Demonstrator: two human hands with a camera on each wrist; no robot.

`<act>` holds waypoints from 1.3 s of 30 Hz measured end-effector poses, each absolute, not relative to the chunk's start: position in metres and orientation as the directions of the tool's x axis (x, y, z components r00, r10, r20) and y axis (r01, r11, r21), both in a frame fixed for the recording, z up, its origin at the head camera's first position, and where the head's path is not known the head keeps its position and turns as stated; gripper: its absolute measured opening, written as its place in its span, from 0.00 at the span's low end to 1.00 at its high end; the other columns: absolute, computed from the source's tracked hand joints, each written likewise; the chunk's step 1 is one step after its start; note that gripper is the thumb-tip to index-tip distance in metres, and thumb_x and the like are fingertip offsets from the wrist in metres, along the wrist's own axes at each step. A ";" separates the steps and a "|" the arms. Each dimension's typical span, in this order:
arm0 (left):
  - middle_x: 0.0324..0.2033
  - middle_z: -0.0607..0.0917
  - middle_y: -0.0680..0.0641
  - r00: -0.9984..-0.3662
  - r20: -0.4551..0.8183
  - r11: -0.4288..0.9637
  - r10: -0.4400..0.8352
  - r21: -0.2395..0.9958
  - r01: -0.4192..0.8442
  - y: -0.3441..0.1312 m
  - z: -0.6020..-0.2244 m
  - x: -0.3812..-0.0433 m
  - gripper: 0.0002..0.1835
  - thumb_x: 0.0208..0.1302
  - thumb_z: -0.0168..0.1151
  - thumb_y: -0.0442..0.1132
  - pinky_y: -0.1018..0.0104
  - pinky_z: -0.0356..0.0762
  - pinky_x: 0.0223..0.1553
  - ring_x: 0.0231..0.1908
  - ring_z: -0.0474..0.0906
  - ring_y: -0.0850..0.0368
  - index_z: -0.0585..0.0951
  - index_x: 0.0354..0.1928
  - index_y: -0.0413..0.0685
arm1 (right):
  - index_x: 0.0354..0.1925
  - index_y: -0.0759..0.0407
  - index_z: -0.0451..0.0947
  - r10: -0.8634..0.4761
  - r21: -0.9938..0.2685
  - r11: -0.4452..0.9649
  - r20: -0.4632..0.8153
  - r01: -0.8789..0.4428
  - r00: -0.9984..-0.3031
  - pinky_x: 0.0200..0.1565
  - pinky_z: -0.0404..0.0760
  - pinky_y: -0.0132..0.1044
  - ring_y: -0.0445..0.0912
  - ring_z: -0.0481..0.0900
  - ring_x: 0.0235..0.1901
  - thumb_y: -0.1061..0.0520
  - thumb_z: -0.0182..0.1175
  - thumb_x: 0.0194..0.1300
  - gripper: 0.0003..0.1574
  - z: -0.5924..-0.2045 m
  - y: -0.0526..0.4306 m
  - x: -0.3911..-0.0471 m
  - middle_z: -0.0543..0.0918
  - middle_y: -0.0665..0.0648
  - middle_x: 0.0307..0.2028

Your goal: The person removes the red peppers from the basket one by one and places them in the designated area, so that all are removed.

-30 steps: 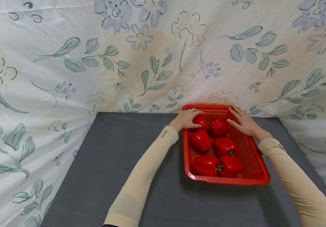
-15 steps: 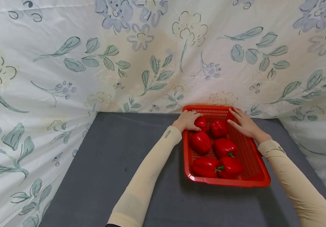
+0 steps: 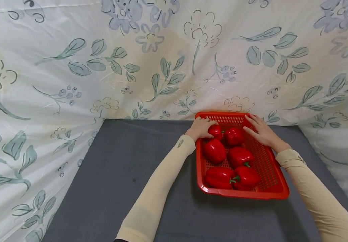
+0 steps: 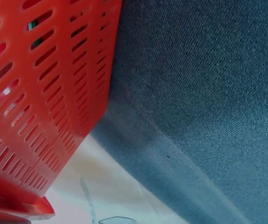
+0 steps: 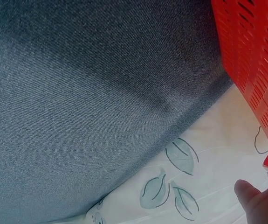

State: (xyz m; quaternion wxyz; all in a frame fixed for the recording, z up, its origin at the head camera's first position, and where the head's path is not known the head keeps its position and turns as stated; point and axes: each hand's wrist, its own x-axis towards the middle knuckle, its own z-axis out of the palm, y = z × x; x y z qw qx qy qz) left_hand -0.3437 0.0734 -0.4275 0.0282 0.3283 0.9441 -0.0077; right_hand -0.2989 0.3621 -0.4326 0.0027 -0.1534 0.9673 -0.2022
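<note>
L hand (image 3: 202, 128) is bent over the L side of a red basket (image 3: 243, 194), fingers curved round the far-L pepper (image 3: 215, 132), thumb on its near side, fingertips on its far side; so this grip is closed only to the pepper's width. Can't tell how firmly it presses, as the underside is hidden & the L wrist cam shows just the basket's slotted wall & table. R hand (image 3: 263, 131) is at the far R rim, fingers fairly straight & spread, thumb well apart from them & pointing in over the basket twd the far-R pepper (image 3: 234, 136), no pepper in this grip; R wrist cam catches just a bit of it, bottom R corner, close by the rim. Both hands' sleeves are cream. Basket sits on the dark grey table (image 3: 131, 161), R of ctr in the head view, its far end near the floral cloth (image 3: 167, 60). Six red peppers inside, mostly on the L & mid part: the two at the far end w/ a green stem btwn, then the mid-L pepper (image 3: 215, 151) & mid-R pepper (image 3: 240, 156), latter's stem facing the near side, then the near-L pepper (image 3: 219, 178) & near-R pepper (image 3: 246, 178), side by side, stems meeting.
</note>
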 end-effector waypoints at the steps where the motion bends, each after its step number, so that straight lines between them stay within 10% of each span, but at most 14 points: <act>1: 0.61 0.71 0.53 -0.783 -0.053 0.784 0.620 0.015 0.620 0.073 -0.428 -0.344 0.32 0.57 0.60 0.58 0.64 0.59 0.56 0.59 0.66 0.58 0.65 0.64 0.71 | 0.73 0.53 0.42 -0.298 -0.394 0.870 0.057 -0.296 -0.953 0.63 0.39 0.66 0.62 0.35 0.70 0.39 0.45 0.68 0.43 -0.433 0.362 -0.299 0.41 0.63 0.72; 39: 0.60 0.69 0.51 -0.761 0.232 0.676 0.605 0.356 0.646 0.054 -0.402 -0.336 0.34 0.55 0.65 0.51 0.64 0.68 0.59 0.57 0.66 0.58 0.66 0.65 0.61 | 0.73 0.53 0.43 -0.288 -0.396 0.872 0.056 -0.286 -0.956 0.63 0.39 0.66 0.62 0.34 0.70 0.39 0.44 0.69 0.43 -0.431 0.361 -0.297 0.42 0.64 0.72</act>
